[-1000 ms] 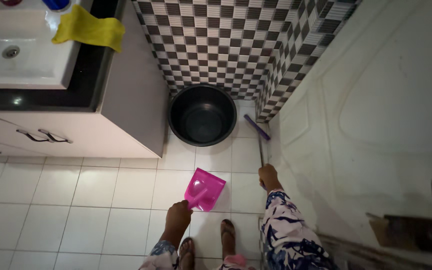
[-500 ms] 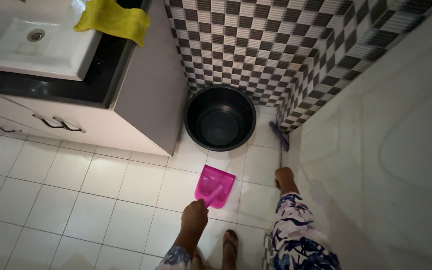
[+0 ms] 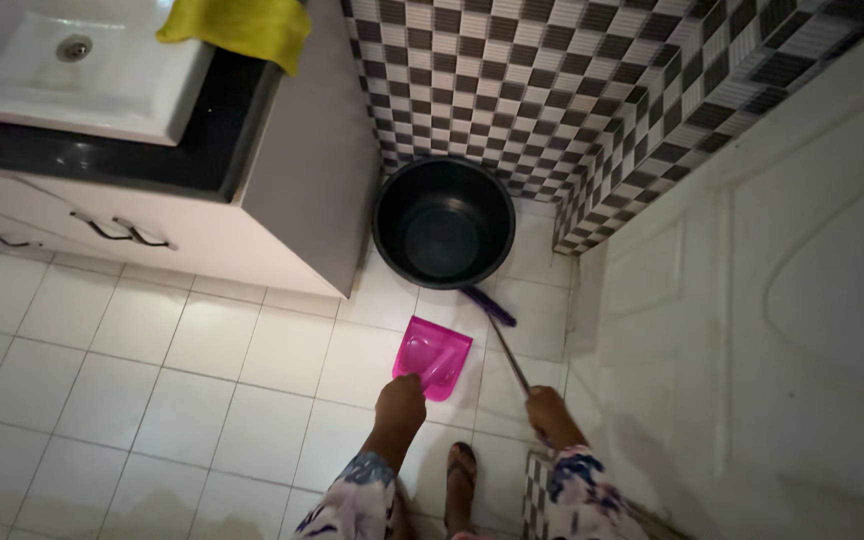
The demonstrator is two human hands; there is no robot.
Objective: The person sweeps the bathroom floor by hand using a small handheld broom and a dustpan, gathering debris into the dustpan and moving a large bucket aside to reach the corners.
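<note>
My left hand (image 3: 399,402) grips the handle of a bright pink dustpan (image 3: 435,355) that rests mouth-forward on the white tiled floor (image 3: 152,380). My right hand (image 3: 546,408) is closed around the thin stick of a broom (image 3: 505,352), whose purple head (image 3: 489,305) lies on the tiles just right of the dustpan's far corner. Just beyond both stands a large empty black basin (image 3: 443,222) in the corner of the checkered wall. My sandalled foot (image 3: 460,480) shows between my patterned sleeves.
A white vanity cabinet (image 3: 212,235) with a black counter and white sink (image 3: 72,70) stands at the left, a yellow cloth (image 3: 242,25) draped over its edge. Black-and-white checkered tile wall (image 3: 552,90) runs behind the basin. A white panelled door (image 3: 772,330) fills the right.
The view has shifted so everything sits lower and closer. The broom head has swept leftward, nearer the dustpan and the basin. Both hands keep their hold.
</note>
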